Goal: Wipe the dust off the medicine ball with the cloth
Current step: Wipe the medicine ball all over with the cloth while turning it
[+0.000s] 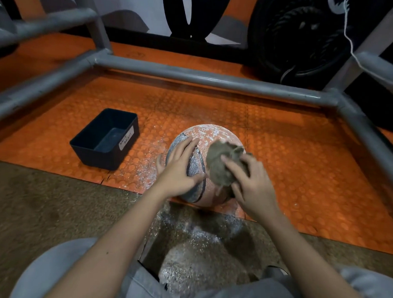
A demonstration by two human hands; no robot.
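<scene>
Right hand (pixel 254 187) first: I see its fingers curled over the bunched grey-brown cloth (pixel 221 165), pressing it onto the upper right of the medicine ball (pixel 203 135); the left hand (pixel 179 168) lies spread on the ball's left side, fingers nearly straight and gripping nothing, which I read as steadying it. The ball sits on the orange mat (pixel 292 157) near its front edge, inside the grey pipe frame (pixel 205 78), with a black bin (pixel 106 138) to its left. I judge the wipe about half done; the near face looks mostly clean, while the far top carries a thick white speckle. Powder also lies on the mat to the left of the ball and on the floor in front of my knees; the ball's underside is hidden from me.
</scene>
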